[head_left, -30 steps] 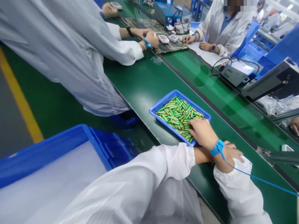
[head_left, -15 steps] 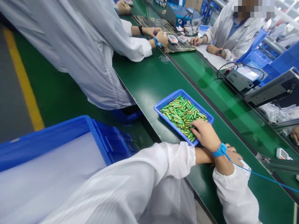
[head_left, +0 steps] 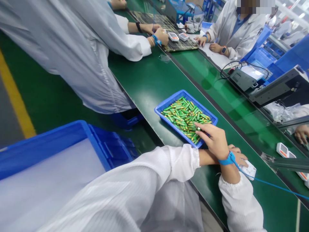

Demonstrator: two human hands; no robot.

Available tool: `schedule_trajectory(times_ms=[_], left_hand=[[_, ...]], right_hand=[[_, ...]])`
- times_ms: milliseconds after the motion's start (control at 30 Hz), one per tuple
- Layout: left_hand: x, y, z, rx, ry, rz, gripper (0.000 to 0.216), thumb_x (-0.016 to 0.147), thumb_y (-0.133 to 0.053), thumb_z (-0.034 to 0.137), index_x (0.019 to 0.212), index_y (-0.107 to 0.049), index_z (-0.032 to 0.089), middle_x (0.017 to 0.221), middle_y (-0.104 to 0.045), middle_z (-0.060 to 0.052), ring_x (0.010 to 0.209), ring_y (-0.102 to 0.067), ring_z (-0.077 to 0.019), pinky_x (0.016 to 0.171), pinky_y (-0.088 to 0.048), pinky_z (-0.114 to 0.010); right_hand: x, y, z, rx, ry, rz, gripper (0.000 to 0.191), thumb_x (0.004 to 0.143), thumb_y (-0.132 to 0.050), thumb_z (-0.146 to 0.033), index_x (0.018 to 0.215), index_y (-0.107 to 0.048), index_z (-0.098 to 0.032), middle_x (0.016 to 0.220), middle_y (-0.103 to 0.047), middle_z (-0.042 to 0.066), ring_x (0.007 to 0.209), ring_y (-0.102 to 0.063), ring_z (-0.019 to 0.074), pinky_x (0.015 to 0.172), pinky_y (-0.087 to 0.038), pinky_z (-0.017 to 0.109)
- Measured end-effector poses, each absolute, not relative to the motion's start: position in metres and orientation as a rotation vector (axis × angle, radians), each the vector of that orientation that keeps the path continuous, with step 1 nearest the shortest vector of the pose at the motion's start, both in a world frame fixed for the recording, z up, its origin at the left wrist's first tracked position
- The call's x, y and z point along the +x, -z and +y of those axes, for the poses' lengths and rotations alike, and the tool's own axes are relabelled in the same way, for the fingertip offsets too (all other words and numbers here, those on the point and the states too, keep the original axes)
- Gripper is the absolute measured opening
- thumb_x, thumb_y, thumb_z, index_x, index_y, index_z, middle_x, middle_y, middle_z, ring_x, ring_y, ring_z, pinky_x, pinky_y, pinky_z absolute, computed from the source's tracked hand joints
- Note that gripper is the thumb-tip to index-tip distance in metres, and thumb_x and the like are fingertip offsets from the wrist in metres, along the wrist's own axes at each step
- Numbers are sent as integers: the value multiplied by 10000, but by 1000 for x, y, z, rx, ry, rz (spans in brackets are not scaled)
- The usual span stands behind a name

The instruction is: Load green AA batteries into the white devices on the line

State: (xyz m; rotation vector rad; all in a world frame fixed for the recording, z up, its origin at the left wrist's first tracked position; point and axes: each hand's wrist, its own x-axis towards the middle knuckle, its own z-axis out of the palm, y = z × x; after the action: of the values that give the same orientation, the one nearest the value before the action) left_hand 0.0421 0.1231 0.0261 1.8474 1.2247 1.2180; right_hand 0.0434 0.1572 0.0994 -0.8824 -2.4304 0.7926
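A blue tray [head_left: 162, 118] on the green bench holds a heap of small green batteries [head_left: 183, 112] with gold-coloured ends. Above the tray's near right corner is my right hand [head_left: 216, 138], a blue band round its wrist. Its thumb and fingers are pinched on a battery [head_left: 198, 128], whose end shows between them. My left arm crosses beneath the right wrist. My left hand [head_left: 238, 157], partly hidden behind that wrist, has its fingers over a white plastic device [head_left: 249, 170] at the bench surface; its grip is only partly visible.
A blue cord [head_left: 272, 183] runs right from my wristband. A large blue bin [head_left: 96, 145] stands at left. Co-workers sit beyond, one with hands [head_left: 160, 34] near white devices [head_left: 173, 36] on a patterned mat. More white devices [head_left: 282, 149] lie at right, near a metal bar.
My right hand has lifted slightly from the heap, and a battery end now shows in its pinch. The view has shifted a little; more of the white device shows beside my left hand.
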Motion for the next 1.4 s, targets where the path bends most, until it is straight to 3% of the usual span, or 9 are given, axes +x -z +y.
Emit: schedule_trajectory(times_ms=[100, 233, 400, 500, 733, 933, 1100, 1267, 1400], left_hand=[[42, -24, 138, 1958, -1069, 1103, 365, 1050, -690, 396, 1393, -763, 295, 1444, -728, -109, 1529, -531, -398, 1140, -569, -664], [50, -20, 158, 2107, -883, 872, 461, 915, -866, 358, 1343, -754, 228, 1371, -733, -133, 1387, -618, -382, 1173, -562, -574], [52, -14, 167, 2323, -641, 853, 737, 835, -983, 414, 1433, -644, 147, 1398, -681, -172, 1335, -607, -385, 1187, -522, -532], [47, -12, 162, 2351, -599, 880, 820, 862, -970, 452, 1519, -568, 168, 1467, -652, -166, 1360, -585, -393, 1193, -500, -530], [41, -13, 160, 2344, -554, 855, 753, 963, -862, 490, 1572, -514, 218, 1494, -642, -154, 1336, -609, -383, 1150, -514, -542], [39, -11, 159, 2327, -570, 858, 741, 954, -872, 466, 1562, -528, 218, 1468, -654, -145, 1320, -606, -374, 1150, -512, -539], [39, -11, 158, 2328, -555, 859, 690, 967, -843, 409, 1560, -538, 230, 1493, -647, -140, 1364, -592, -375, 1176, -501, -549], [39, -12, 158, 2328, -542, 865, 687, 967, -832, 387, 1571, -541, 242, 1499, -645, -138, 1387, -590, -377, 1175, -506, -556], [38, -13, 158, 2331, -546, 866, 651, 986, -814, 409, 1559, -554, 245, 1495, -646, -141, 1373, -601, -373, 1165, -513, -556]], right_hand=[[79, -104, 137, -1061, -815, -2160, 357, 1073, -742, -410, 1421, -746, -333, 1187, -834, 55, 1086, -821, 286, 1027, -663, 455], [158, -90, 109, -1299, -662, -1757, 343, 1019, -804, -453, 1297, -733, -265, 1138, -830, 79, 1066, -829, 281, 966, -678, 441], [243, -55, 78, -1643, -453, -1457, 403, 1019, -747, -521, 1233, -816, -187, 1071, -832, 110, 883, -773, 249, 767, -648, 382], [252, -42, 69, -1668, -399, -1508, 337, 1053, -684, -482, 1140, -859, -207, 1104, -811, 121, 976, -768, 263, 795, -634, 376], [234, -38, 71, -1607, -404, -1639, 163, 1048, -703, -350, 1089, -803, -227, 1057, -774, 81, 809, -713, 215, 765, -618, 354], [239, -37, 64, -1544, -421, -1745, 161, 1071, -678, -274, 1189, -783, -243, 1120, -787, 80, 875, -742, 236, 841, -633, 381], [234, -32, 67, -1572, -326, -1805, 232, 1063, -692, -264, 1277, -776, -237, 1208, -774, 113, 1042, -752, 289, 959, -638, 430], [232, -29, 70, -1611, -317, -1818, 255, 1070, -702, -298, 1299, -791, -229, 1197, -766, 114, 1014, -751, 284, 936, -642, 428], [230, -29, 72, -1602, -275, -1784, 213, 1105, -669, -337, 1198, -828, -230, 1148, -786, 108, 1000, -765, 272, 916, -634, 408]])
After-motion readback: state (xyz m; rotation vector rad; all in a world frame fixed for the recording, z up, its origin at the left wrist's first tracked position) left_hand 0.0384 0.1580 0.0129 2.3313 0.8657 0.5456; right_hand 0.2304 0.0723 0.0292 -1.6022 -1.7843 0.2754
